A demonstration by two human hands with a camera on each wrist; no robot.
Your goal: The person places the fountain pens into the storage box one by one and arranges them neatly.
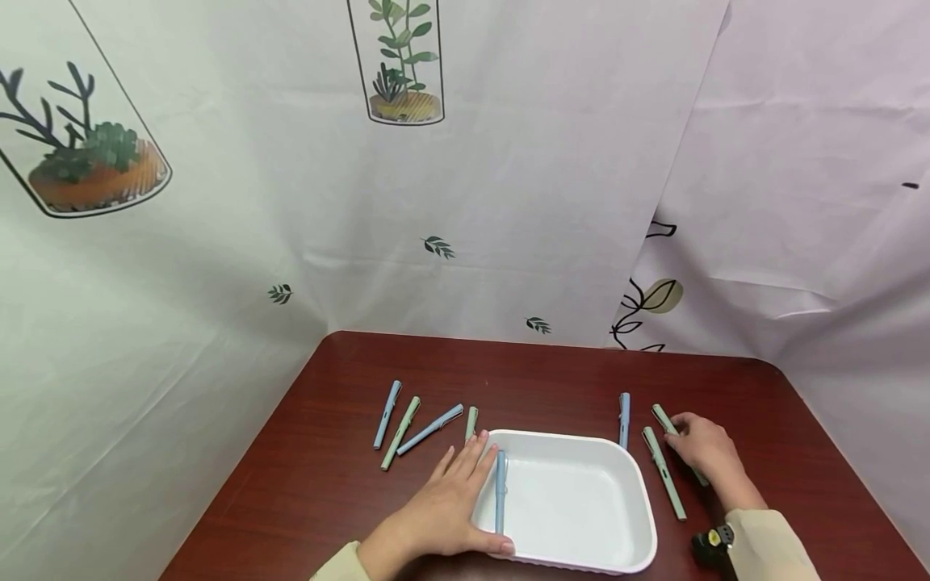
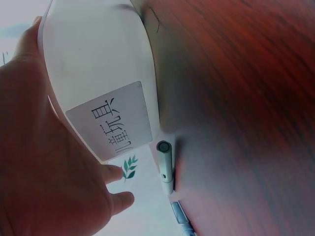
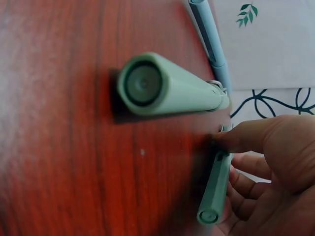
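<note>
A white plastic tub (image 1: 574, 500) stands at the table's near side with one blue pen (image 1: 500, 492) lying along its left inner wall. My left hand (image 1: 454, 500) rests across the tub's left rim, fingers spread and straight, thumb at the near corner. A label with printed characters (image 2: 113, 120) shows on the tub's outer side in the left wrist view. To the right, my right hand (image 1: 705, 448) pinches a green pen (image 3: 216, 187) between thumb and fingers, close over the table. Another green pen (image 1: 664, 474) lies just left of that hand.
Behind it, a blue pen (image 1: 624, 420) lies near the tub's far right corner. Left of the tub are two blue pens (image 1: 387, 415) and a green pen (image 1: 400, 433); another green pen (image 1: 471, 421) is partly hidden behind the tub. Printed cloth (image 1: 508, 202) hangs behind the dark red table (image 1: 291, 484).
</note>
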